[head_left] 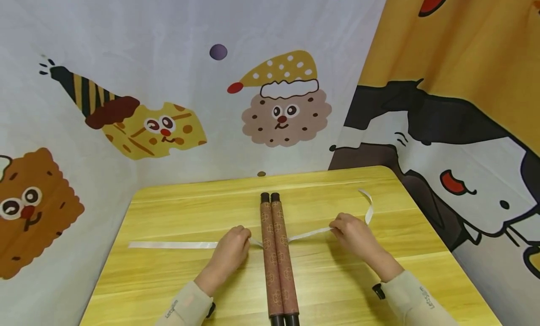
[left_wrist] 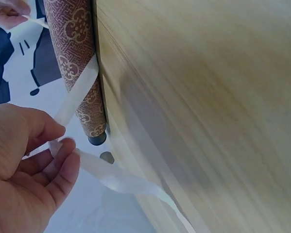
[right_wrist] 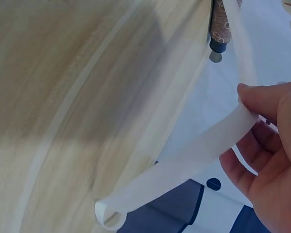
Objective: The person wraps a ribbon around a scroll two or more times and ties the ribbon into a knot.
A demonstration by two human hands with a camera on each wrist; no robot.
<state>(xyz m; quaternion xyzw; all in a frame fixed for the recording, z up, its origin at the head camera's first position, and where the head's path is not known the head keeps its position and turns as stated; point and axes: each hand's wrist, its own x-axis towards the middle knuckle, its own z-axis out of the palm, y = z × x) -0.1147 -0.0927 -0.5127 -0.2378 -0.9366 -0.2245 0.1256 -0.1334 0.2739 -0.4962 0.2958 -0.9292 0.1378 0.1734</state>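
Observation:
Two slim scroll rolls (head_left: 276,260) in brown patterned covering, with black end knobs, lie side by side lengthwise on the table. A white ribbon (head_left: 310,234) runs crosswise under them and comes out on both sides. My left hand (head_left: 232,248) pinches it just left of the rolls; the loose left end stretches flat across the table. In the left wrist view the ribbon (left_wrist: 79,92) slants from the fingers to the roll's underside. On the right, my right hand (head_left: 356,234) pinches the ribbon between thumb and fingers. Its tail (right_wrist: 174,170) curls past that hand.
The wood-grain table (head_left: 177,208) has rounded far corners. Behind it hangs a white curtain (head_left: 177,35) printed with cartoon food faces, and an orange patterned cloth (head_left: 476,58) hangs on the right. A dark band (head_left: 378,291) shows at the right sleeve.

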